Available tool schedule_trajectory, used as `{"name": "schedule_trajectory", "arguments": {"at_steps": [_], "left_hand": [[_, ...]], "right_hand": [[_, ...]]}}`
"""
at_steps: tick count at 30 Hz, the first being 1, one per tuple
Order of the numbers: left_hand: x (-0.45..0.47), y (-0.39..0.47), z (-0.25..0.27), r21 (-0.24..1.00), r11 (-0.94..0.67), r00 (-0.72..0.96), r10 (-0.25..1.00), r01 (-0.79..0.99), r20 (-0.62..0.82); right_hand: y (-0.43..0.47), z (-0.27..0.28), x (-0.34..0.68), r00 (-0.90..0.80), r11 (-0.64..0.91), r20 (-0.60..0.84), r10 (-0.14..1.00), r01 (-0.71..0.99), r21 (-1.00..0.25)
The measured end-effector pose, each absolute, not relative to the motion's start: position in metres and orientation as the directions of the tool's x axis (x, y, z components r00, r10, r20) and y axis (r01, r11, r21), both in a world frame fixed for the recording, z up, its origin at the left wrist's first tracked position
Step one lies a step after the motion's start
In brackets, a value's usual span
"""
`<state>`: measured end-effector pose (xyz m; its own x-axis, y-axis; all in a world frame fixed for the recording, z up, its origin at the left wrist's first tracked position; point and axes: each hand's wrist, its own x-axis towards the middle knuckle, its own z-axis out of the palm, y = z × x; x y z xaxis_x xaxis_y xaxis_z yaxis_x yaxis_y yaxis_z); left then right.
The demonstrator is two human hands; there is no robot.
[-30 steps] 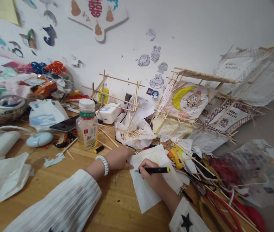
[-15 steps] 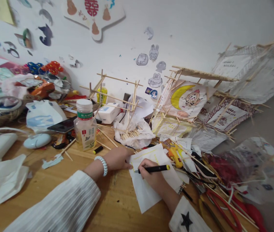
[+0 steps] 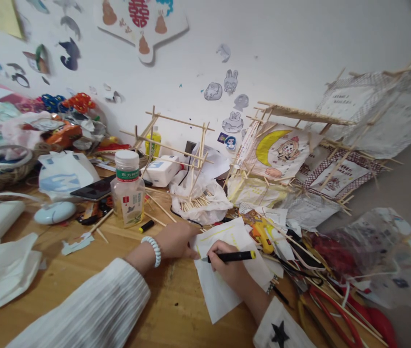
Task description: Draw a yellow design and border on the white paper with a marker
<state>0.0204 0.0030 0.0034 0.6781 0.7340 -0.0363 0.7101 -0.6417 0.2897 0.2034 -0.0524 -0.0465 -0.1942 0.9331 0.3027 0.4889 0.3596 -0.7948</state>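
White paper sheet (image 3: 214, 290) lies just right of centre in the lower half of my head view, its long axis slanting from upper left to lower right. I see the right hand (image 3: 229, 276) over its middle, pinching a black marker (image 3: 240, 255). The left hand (image 3: 176, 240) is at the sheet's left edge, thumb against it; its fingertips are hidden, so I cannot tell whether they spread or pinch. The marker runs nearly level, yellow end rightward, tip just beside the left thumb. A black-and-yellow cap (image 3: 146, 225) lies left of centre.
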Motion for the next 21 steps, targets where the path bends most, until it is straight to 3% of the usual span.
{"name": "schedule_trajectory", "arguments": {"at_steps": [21], "left_hand": [[0.0211, 0.0033, 0.0046, 0.278, -0.634, 0.671, 0.739, 0.722, -0.057]], "right_hand": [[-0.0533, -0.0448, 0.2032, -0.198, 0.341, 0.279, 0.94, 0.497, -0.798]]}}
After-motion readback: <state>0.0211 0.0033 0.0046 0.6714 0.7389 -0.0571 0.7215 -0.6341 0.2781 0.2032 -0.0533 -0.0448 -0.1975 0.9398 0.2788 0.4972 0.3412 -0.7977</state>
